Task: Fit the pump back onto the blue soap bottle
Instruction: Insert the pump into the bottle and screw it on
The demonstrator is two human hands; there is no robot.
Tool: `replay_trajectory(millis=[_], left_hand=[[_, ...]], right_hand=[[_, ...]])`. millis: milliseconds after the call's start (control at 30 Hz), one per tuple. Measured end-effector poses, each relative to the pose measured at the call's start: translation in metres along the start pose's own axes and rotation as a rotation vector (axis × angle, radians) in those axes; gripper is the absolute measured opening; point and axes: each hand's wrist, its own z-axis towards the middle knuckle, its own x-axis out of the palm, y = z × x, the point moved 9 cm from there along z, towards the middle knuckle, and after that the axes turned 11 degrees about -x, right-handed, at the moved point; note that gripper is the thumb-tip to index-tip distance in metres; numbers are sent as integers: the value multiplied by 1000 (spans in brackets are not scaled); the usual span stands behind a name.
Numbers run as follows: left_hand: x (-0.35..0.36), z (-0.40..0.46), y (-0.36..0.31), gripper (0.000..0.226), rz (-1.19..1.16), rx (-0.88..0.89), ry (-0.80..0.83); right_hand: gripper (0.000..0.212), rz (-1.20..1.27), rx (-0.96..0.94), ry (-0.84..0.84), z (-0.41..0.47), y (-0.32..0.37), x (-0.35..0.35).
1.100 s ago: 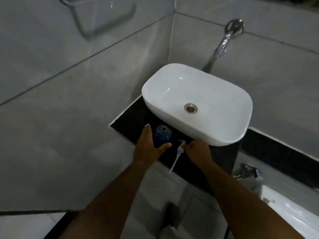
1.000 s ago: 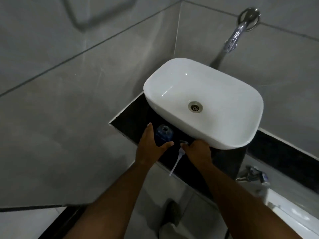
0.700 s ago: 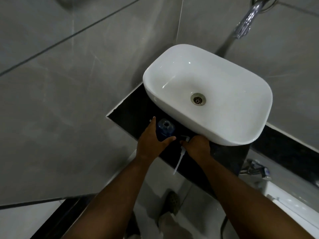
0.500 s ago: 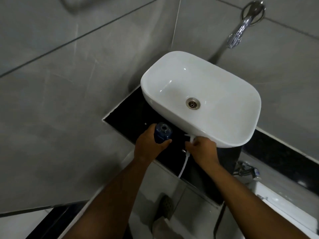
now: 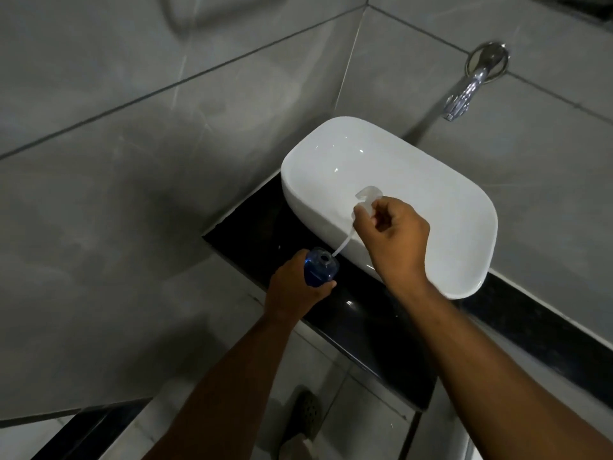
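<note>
Blue bottle [image 5: 320, 267]; translucent white pump [image 5: 366, 200]; white basin [image 5: 431, 200]; black counter [image 5: 381, 327]; grey wall tiles [image 5: 132, 161]

A black counter [image 5: 381, 327] carries the white basin [image 5: 414, 194].

The white basin [image 5: 431, 207] crowded the black counter [image 5: 265, 234], leaving bare room only at its left corner and front edge. The grey wall [image 5: 132, 194] closed the left; the tap [image 5: 464, 94] seemingly overhung behind.
</note>
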Motion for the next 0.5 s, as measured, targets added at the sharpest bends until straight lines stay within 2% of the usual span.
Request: replay_trajectory(millis=[233, 367, 500], left_hand=[[1, -1, 0, 64, -14, -8, 26], [2, 0, 3, 60, -13, -21, 24], [4, 1, 6, 57, -7, -18, 29]], right_hand=[[12, -4, -57, 7, -16, -1, 17], [15, -34, -113, 90, -31, 0, 34], [13, 7, -66, 198, -49, -14, 50]])
